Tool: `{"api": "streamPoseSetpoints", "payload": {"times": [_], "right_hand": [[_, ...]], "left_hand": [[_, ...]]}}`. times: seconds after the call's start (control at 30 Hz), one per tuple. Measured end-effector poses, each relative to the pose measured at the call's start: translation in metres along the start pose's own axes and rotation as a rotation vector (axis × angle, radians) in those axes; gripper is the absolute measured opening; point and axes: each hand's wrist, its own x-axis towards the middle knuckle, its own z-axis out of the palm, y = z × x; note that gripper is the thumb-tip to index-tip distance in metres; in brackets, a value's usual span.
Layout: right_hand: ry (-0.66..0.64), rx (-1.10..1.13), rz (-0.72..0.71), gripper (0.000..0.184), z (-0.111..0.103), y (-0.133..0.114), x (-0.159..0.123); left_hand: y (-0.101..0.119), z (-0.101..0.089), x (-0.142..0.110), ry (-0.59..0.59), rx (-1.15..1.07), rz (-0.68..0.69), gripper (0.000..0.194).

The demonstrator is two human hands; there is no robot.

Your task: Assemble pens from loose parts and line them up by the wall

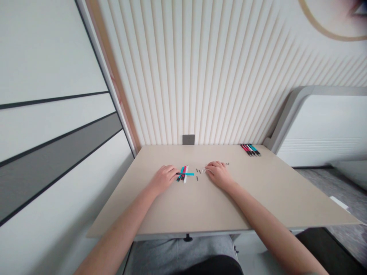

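My left hand (163,179) rests on the beige tabletop, its fingertips at the dark end of a cyan pen barrel (186,174) lying crosswise. Just beyond the fingers, a teal pen part (180,174), a red pen part (183,174) and a white strip (185,175) lie lengthwise, crossed by that barrel. My right hand (219,174) lies curled on the table with its fingertips at a small white-clear piece (204,170). Several small dark pen parts (197,175) sit between my hands. Whether my right fingers pinch the white piece is too small to tell.
Several assembled pens (250,149) in red, black and teal lie together near the far right table edge. A wall socket (188,139) sits behind the far edge against a ribbed cream wall (183,76). The beige table (258,191) has a near edge above my grey-clad lap.
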Motion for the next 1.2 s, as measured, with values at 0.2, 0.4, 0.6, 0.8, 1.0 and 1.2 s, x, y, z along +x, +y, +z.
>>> {"api": "streamPoseSetpoints", "payload": {"times": [0.2, 0.4, 0.6, 0.8, 1.0, 1.2], "right_hand": [[-0.015, 0.034, -0.004, 0.017, -0.001, -0.003, 0.001], [0.023, 0.225, -0.048, 0.019, -0.003, -0.008, 0.003], [0.070, 0.320, -0.151, 0.018, -0.004, -0.030, 0.005], [0.058, 0.324, -0.165, 0.018, -0.011, -0.040, 0.004], [0.063, 0.304, -0.171, 0.020, -0.009, -0.038, 0.004], [0.070, 0.285, -0.192, 0.018, -0.006, -0.039, 0.004]], "left_hand": [[0.000, -0.001, 0.000, 0.007, -0.007, 0.006, 0.018], [0.001, -0.001, 0.000, -0.009, 0.007, 0.006, 0.019], [0.004, -0.002, 0.000, -0.006, -0.002, 0.008, 0.018], [0.004, -0.002, 0.001, -0.004, 0.000, 0.011, 0.017], [0.004, -0.003, 0.002, -0.002, -0.005, 0.003, 0.016], [0.004, -0.002, 0.001, -0.015, 0.004, 0.009, 0.015]]}}
